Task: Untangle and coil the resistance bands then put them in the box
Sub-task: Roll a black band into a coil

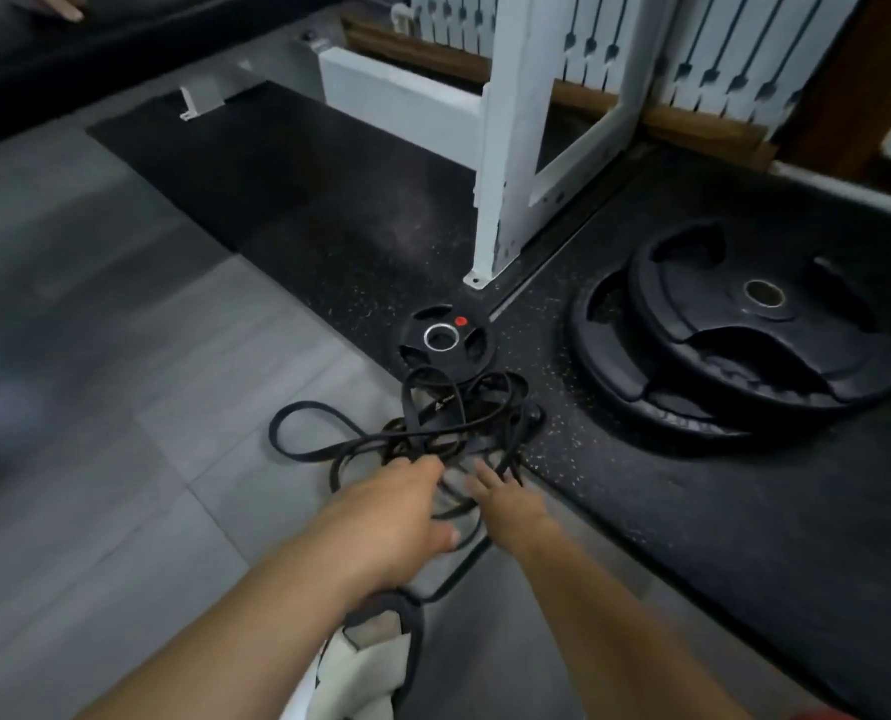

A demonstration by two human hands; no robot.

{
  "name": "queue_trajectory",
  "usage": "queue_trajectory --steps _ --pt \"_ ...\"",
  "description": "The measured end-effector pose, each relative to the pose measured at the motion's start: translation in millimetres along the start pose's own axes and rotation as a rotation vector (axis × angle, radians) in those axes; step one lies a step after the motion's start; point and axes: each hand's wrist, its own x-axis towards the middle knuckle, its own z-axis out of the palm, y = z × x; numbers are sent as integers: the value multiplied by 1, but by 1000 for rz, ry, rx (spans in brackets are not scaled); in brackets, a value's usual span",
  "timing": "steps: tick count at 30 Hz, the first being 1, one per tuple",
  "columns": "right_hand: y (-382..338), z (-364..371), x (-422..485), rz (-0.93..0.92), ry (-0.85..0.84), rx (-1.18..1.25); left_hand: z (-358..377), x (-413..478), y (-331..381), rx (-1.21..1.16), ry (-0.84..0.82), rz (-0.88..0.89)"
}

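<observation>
On the grey floor (121, 407) beneath my fingers lies the tangle of black bands (435, 426). My right hand (505, 504) rests straight, spread fingers on it. My left hand (394, 509) reaches in, but I cannot tell if it grips. Just beyond sits a small weight plate (443, 340).

Left of the bands (433, 423) the grey tiles (121, 381) lie open, the widest way in. Beyond, a small plate (443, 340) sits against the far loops (touching or overlapping, the blur hides which), with a white post (500, 174) behind it. To the right, a bare strip of mat (588, 407) separates the tangle from two stacked big plates (744, 335). A shoe (365, 662) stands near the closest loop.
</observation>
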Motion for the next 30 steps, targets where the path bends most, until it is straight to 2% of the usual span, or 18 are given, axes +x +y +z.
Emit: queue_trajectory --steps 3,6,9,13,15,19,21,23,26,30 --pt "4 12 16 105 8 -103 -1 4 -10 38 14 7" --pt "7 2 0 55 9 -116 -8 5 -11 58 45 13" --pt "15 -45 -39 -8 45 218 -19 -2 0 52 108 51" --pt "21 -131 -131 -36 228 611 -29 -30 17 4 230 116" --pt "10 -157 -185 -108 320 767 -30 -49 28 -166 285 186" --pt "-17 -183 -277 -319 525 1244 -29 -93 62 -535 357 474" --pt "-24 -191 -312 -385 585 1372 -30 -111 79 -681 443 575" --pt "-25 -193 -336 -344 681 1309 -33 -126 86 -833 505 597" --pt "-18 -179 -358 -179 765 1019 -37 -140 86 -1029 515 629" --pt "-15 -148 -357 -205 785 875 -31 -150 96 -969 391 733"
